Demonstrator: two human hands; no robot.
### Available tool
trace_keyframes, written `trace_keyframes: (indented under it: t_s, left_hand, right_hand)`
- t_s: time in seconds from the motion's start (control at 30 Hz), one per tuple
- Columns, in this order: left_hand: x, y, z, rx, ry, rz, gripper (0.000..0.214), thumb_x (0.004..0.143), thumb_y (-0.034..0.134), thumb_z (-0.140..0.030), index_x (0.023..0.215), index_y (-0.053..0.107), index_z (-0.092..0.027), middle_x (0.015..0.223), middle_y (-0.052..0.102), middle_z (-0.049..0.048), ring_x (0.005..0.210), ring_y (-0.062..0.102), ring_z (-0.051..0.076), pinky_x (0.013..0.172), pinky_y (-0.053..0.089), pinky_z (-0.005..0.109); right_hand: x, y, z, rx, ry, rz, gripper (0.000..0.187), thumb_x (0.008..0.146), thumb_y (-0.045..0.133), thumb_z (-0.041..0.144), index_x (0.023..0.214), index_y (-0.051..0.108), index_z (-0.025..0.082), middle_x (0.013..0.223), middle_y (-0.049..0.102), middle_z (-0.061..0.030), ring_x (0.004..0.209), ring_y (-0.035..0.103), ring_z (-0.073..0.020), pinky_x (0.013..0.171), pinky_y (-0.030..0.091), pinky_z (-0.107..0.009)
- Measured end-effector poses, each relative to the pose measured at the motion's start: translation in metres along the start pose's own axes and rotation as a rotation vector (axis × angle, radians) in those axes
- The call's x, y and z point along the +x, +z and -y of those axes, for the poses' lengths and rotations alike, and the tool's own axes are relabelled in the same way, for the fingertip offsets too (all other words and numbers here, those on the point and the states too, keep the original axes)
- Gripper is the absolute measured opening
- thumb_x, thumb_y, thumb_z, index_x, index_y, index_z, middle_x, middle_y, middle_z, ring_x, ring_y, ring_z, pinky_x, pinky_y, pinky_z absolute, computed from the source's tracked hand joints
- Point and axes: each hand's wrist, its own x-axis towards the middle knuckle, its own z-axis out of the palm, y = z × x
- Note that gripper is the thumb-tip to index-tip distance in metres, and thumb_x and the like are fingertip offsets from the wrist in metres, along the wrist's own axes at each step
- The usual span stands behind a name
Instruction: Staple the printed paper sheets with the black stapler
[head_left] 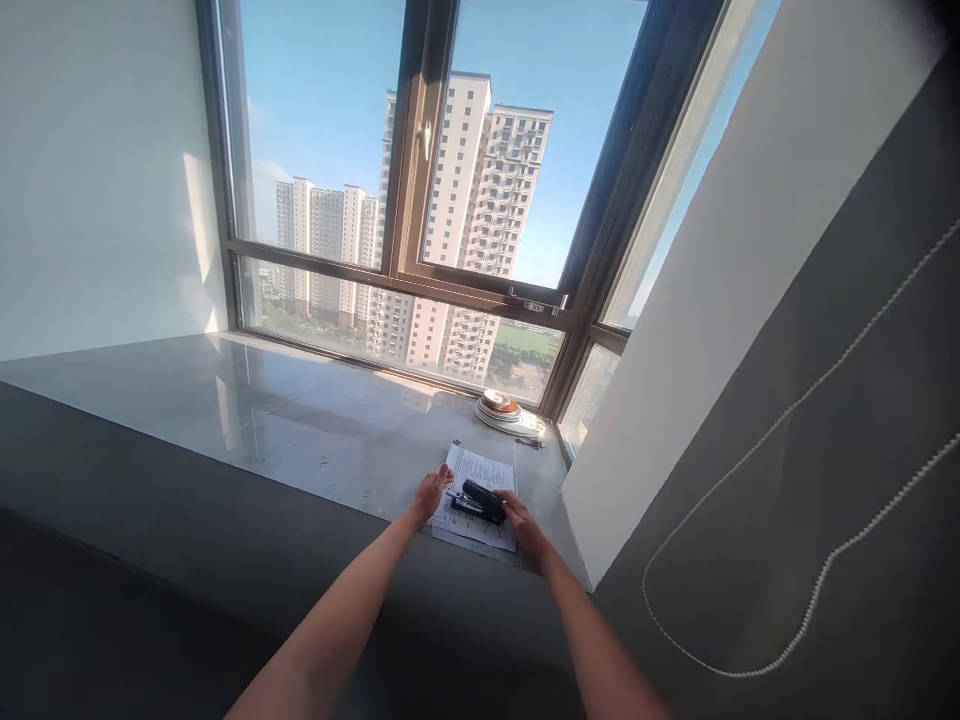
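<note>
A black stapler (480,502) is over printed paper sheets (481,467) near the front edge of the window ledge. Its upper arm and base look spread apart, with the gap facing left. My right hand (520,518) grips the stapler's right end between thumb and fingers. On the other side, my left hand (432,493) is beside the stapler's left end, fingers drawn together near the sheets' left edge. Whatever is between those fingers is too small to make out. A small dark clip (457,442) shows at the sheets' top left corner.
The pale, glossy window ledge (285,420) stretches left. Behind the sheets, near the window corner, sits a stack of round white and orange items (501,408), with a small dark chain (530,442) beside it. A white beaded cord (814,600) hangs at the right by the wall.
</note>
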Motion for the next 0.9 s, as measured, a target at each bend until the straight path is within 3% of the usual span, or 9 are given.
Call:
trace_keyframes:
  t_s: [0.13,0.27,0.37,0.47,0.53,0.63,0.73,0.8,0.9]
  left_hand:
    - [-0.001,0.003,-0.002,-0.048,-0.002,-0.034,0.055,0.096,0.04,-0.065,0.093,0.067,-0.017,0.106,0.073,0.017,0.108,0.07,0.029,0.102,0.052,0.045]
    - [-0.002,0.003,-0.005,-0.094,-0.05,-0.036,0.05,0.099,0.042,-0.059,0.099,0.067,-0.016,0.108,0.072,0.0175,0.108,0.071,0.028,0.102,0.052,0.044]
    - [-0.002,0.002,-0.008,-0.143,-0.077,-0.037,0.047,0.1,0.042,-0.056,0.098,0.065,-0.015,0.108,0.073,0.0173,0.106,0.071,0.027,0.1,0.053,0.043]
    - [0.001,0.001,-0.009,-0.172,-0.078,-0.062,0.045,0.1,0.043,-0.055,0.097,0.063,-0.015,0.105,0.073,0.0163,0.101,0.072,0.025,0.097,0.055,0.041]
    - [0.002,0.002,-0.007,-0.191,-0.08,-0.084,0.044,0.101,0.045,-0.054,0.097,0.062,-0.014,0.103,0.073,0.0156,0.096,0.073,0.023,0.092,0.056,0.038]
    - [0.004,0.004,-0.005,-0.215,-0.093,-0.083,0.041,0.102,0.044,-0.051,0.099,0.06,-0.014,0.103,0.072,0.0144,0.084,0.072,0.019,0.081,0.057,0.034]
    - [0.003,0.004,-0.005,-0.187,-0.078,-0.084,0.036,0.104,0.041,-0.045,0.101,0.059,-0.014,0.103,0.071,0.0139,0.076,0.068,0.016,0.073,0.055,0.031]
    - [0.002,0.002,-0.005,-0.148,-0.056,-0.106,0.031,0.103,0.043,-0.04,0.099,0.06,-0.014,0.099,0.071,0.0127,0.078,0.066,0.016,0.074,0.053,0.031]
    - [0.002,-0.002,-0.005,-0.095,-0.026,-0.146,0.021,0.099,0.052,-0.034,0.098,0.061,-0.014,0.091,0.071,0.0089,0.079,0.063,0.017,0.077,0.051,0.03]
  right_hand:
    - [-0.003,-0.004,0.011,-0.048,0.013,0.002,0.049,0.093,0.047,0.059,0.12,0.07,0.025,0.127,0.066,-0.0084,0.125,0.057,-0.0288,0.114,0.041,-0.046]
    - [-0.002,-0.003,0.023,-0.14,0.006,-0.122,0.05,0.094,0.046,0.059,0.123,0.069,0.024,0.126,0.066,-0.0107,0.117,0.059,-0.0285,0.103,0.048,-0.045]
    - [0.003,0.007,0.033,-0.228,-0.049,-0.045,0.053,0.084,0.066,0.054,0.128,0.068,0.025,0.127,0.067,-0.0098,0.115,0.061,-0.0284,0.096,0.051,-0.041]
    - [0.007,0.022,0.044,-0.253,-0.076,0.033,0.047,0.083,0.07,0.046,0.122,0.071,0.019,0.109,0.075,-0.0066,0.099,0.067,-0.0265,0.092,0.052,-0.038]
    - [0.008,0.03,0.052,-0.293,-0.097,-0.047,0.044,0.088,0.066,0.043,0.122,0.071,0.015,0.104,0.076,-0.0064,0.094,0.068,-0.0262,0.088,0.053,-0.036]
    - [0.01,0.039,0.065,-0.476,-0.228,-0.22,0.04,0.096,0.056,0.033,0.131,0.068,0.016,0.121,0.073,-0.0092,0.113,0.064,-0.0298,0.098,0.049,-0.041]
    - [0.015,0.043,0.075,-0.688,-0.391,-0.102,0.039,0.1,0.047,0.02,0.135,0.066,0.023,0.135,0.066,-0.009,0.132,0.052,-0.0299,0.11,0.038,-0.049]
    - [0.019,0.046,0.079,-0.769,-0.453,0.017,0.042,0.101,0.044,0.015,0.136,0.065,0.026,0.137,0.065,-0.0081,0.131,0.052,-0.029,0.111,0.036,-0.05]
    - [0.021,0.052,0.081,-0.82,-0.495,0.084,0.044,0.102,0.04,0.011,0.135,0.066,0.026,0.136,0.066,-0.0075,0.126,0.054,-0.0286,0.109,0.036,-0.05]
